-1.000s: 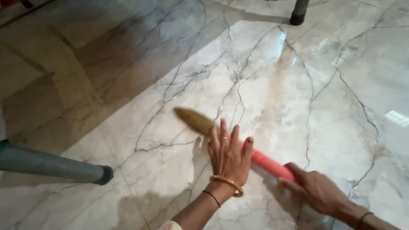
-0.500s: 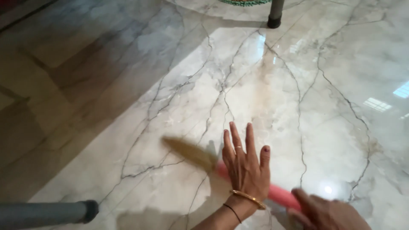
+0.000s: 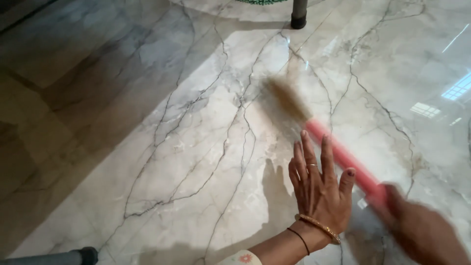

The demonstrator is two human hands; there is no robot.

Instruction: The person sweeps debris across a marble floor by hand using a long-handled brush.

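My right hand (image 3: 422, 230), blurred at the lower right, grips the pink handle of a broom (image 3: 343, 158). The broom's straw-coloured bristles (image 3: 287, 100) reach up and left over the glossy marble floor (image 3: 196, 147). My left hand (image 3: 319, 189) hovers flat above the floor just left of the handle, fingers spread, holding nothing. It wears a ring, a gold bangle and a thin black thread at the wrist.
A dark furniture leg (image 3: 298, 13) stands on the floor at the top centre. A grey tube with a black cap (image 3: 64, 257) juts in at the bottom left. Window light glares off the tiles at the right.
The broom head has swung from left of my left hand to the upper right of it. The view has shifted; the grey tube has dropped toward the bottom left corner.
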